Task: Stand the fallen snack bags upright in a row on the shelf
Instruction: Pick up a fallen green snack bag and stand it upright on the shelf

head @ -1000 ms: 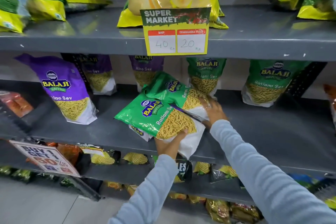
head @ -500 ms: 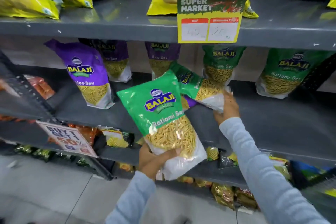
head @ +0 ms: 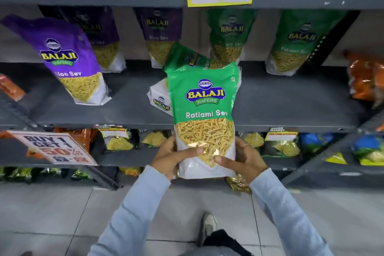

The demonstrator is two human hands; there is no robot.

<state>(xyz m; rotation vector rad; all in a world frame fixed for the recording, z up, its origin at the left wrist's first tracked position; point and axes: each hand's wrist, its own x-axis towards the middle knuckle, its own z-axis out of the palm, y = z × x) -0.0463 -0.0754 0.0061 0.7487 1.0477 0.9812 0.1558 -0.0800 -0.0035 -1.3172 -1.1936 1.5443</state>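
Since half a second ago the green Ratlami Sev bag (head: pixel 202 118) has come off its tilt and now hangs upright in front of the middle shelf (head: pixel 291 106), and the right hand (head: pixel 242 159) has left the bag at the back to join the left hand (head: pixel 173 157) on it. Both hands grip the bag's lower part, one at each side, thumbs pressed across the clear window. Its base is below the shelf's front edge, not on the shelf. Behind it a second green Ratlami Sev bag (head: pixel 187 58) leans tilted, and a white-ended bag (head: pixel 160 95) lies fallen just to the left. A purple Aloo Sev bag (head: pixel 62 58) stands leaning further left. More green bags (head: pixel 299 41) stand at the back.
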